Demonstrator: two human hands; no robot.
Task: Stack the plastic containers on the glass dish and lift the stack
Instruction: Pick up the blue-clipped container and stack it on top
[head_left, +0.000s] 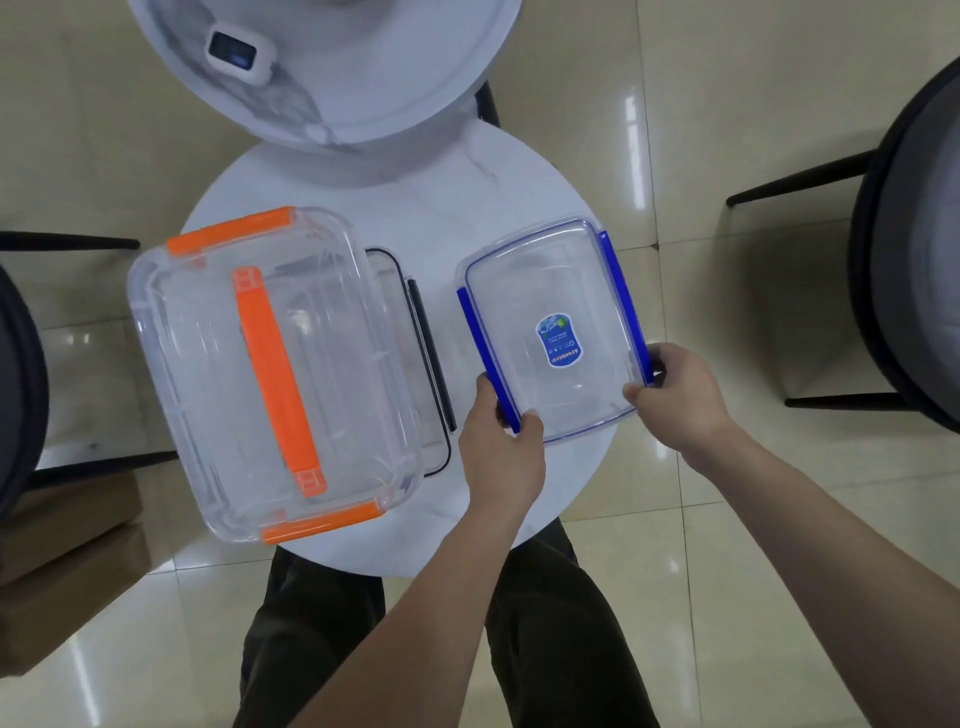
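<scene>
Left hand (501, 447) and right hand (680, 395) both grasp the near corners of the clear rectangular blue-clipped plastic container (553, 332), fingers curled over its edges. It sits right on the round white table (441, 208), beside the orange-handled clear container (270, 374).

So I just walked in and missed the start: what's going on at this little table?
A person is holding the blue-clipped container with both hands, the left hand at its near-left corner and the right hand at its near-right corner. To the left, the larger orange-handled container already sits on top of the glass dish, which peeks out from under its right side on the round white table. The blue one has not yet joined that stack.
</scene>
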